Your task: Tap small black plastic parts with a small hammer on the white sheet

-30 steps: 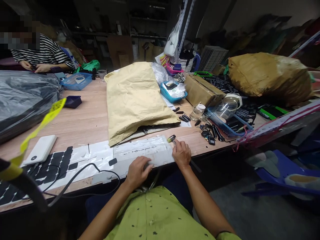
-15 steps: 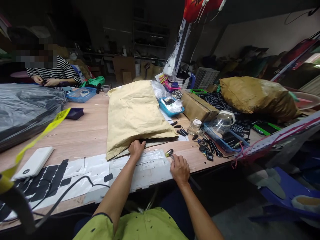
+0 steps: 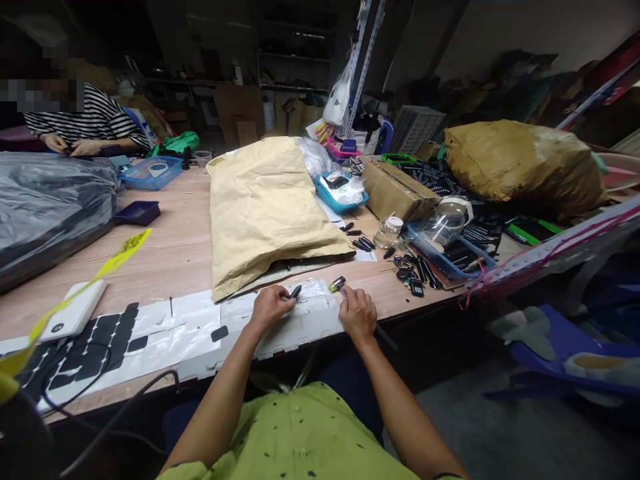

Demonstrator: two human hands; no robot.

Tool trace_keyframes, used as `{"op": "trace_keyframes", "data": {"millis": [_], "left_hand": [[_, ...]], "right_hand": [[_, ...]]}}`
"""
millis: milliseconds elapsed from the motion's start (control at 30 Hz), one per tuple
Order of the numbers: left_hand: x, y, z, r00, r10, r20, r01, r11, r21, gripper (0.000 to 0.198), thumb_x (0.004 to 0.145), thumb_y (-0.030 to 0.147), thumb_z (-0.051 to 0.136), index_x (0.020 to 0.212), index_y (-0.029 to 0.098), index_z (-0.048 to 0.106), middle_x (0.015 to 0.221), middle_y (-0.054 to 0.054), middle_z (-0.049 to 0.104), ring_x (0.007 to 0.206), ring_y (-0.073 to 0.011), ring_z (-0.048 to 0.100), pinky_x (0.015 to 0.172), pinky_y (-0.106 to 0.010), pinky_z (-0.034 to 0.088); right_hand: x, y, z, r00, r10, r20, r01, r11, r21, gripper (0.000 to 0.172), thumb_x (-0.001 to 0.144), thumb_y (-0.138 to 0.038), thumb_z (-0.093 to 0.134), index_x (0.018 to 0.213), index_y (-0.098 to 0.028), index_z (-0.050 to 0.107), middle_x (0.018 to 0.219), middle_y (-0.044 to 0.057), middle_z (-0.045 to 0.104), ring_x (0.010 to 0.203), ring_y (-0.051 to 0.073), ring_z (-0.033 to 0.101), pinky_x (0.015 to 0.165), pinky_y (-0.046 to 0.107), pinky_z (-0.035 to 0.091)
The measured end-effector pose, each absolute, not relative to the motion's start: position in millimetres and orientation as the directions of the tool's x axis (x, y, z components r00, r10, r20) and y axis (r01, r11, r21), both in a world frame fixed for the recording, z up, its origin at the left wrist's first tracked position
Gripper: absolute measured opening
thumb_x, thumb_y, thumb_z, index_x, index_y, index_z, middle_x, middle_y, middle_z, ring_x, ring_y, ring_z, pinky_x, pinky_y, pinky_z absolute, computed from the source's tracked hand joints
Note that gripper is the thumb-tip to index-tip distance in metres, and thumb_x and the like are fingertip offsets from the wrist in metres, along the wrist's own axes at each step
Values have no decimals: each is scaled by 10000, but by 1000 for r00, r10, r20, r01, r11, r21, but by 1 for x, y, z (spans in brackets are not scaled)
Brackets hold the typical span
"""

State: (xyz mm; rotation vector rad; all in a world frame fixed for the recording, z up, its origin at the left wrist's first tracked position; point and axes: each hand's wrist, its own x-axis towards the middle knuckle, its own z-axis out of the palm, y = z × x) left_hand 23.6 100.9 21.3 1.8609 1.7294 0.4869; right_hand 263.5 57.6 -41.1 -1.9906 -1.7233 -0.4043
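Observation:
My left hand (image 3: 271, 307) pinches a small dark pen-like piece (image 3: 296, 291) over the pale work board (image 3: 305, 320) at the table's front edge. My right hand (image 3: 359, 313) is wrapped round the handle of a small hammer (image 3: 337, 285), its head lying just beyond my fingers, above the board's right end. Behind my left hand stands a large cream paper sack (image 3: 265, 213), its mouth facing me and partly gaping, with dark things just visible inside. A white sheet with black rounded patches (image 3: 219, 333) lies left of the board.
At right, a blue basket (image 3: 480, 268), a lidded jar (image 3: 389, 232), a cardboard box (image 3: 397, 189) and loose black parts crowd the table. A white power bank (image 3: 75, 310) and yellow strap (image 3: 120, 255) are at left. A co-worker in striped sleeves (image 3: 107, 120) sits at far left.
My left hand has come out of the sack's mouth towards me and now holds the dark piece. My right hand keeps the hammer in nearly the same place. The camera view has shifted slightly.

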Motion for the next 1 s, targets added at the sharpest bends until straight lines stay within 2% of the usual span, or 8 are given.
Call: {"op": "trace_keyframes", "data": {"millis": [133,267,400,500,600,767,867,1000], "left_hand": [[30,86,8,274,959,66,766,-259,589,23,719,255,689,700,242,685,764,-44,713,847,-252,625,755,-348,478],[33,84,-4,258,956,141,749,-290,595,57,755,263,685,802,241,706,791,-38,681,868,-252,600,804,-372,477],[33,85,-9,262,955,139,737,-291,610,90,787,284,708,865,245,731,813,-31,669,899,-248,590,822,-372,464],[31,87,-9,275,955,114,726,-284,626,74,782,275,722,846,239,730,821,-30,675,902,-246,587,824,-373,460],[30,87,-7,277,955,108,711,-280,646,72,747,246,732,816,238,711,846,-25,692,906,-243,588,843,-375,465],[31,86,-4,266,961,81,709,-252,658,91,708,211,725,790,234,690,840,-15,710,897,-243,597,855,-378,470],[32,85,-3,256,964,73,717,-240,655,72,702,212,735,759,231,694,818,-17,714,889,-244,605,862,-384,469],[33,85,-4,253,964,83,711,-243,659,53,702,214,742,737,229,705,794,-21,718,867,-242,611,849,-385,474]], "right_hand": [[263,57,-39,173,850,498,981,-106,-161,357,854,-118,554,1149,-234,719,903,71,590,862,227,487,700,328,322],[263,57,-39,180,848,498,981,-114,-160,348,858,-124,570,1151,-232,725,902,69,602,862,225,494,707,321,329],[266,58,-37,197,850,488,974,-112,-198,333,861,-124,581,1134,-236,735,911,69,626,865,221,520,718,313,350],[271,60,-34,213,871,442,956,-93,-277,325,858,-118,582,1109,-239,750,917,66,659,857,212,557,738,304,392],[274,58,-30,244,878,411,907,-56,-418,337,883,-126,539,1121,-228,753,951,70,698,878,204,613,773,296,457],[254,40,-18,213,872,440,751,142,-645,345,954,-225,462,1155,-196,741,1067,104,742,945,211,679,804,316,549],[237,27,-10,160,879,450,674,236,-700,336,963,-251,478,1166,-215,743,1078,99,752,980,208,695,835,313,568],[224,17,-7,109,884,455,652,282,-704,331,966,-235,483,1165,-231,747,1051,90,756,982,205,706,875,319,572]]}}
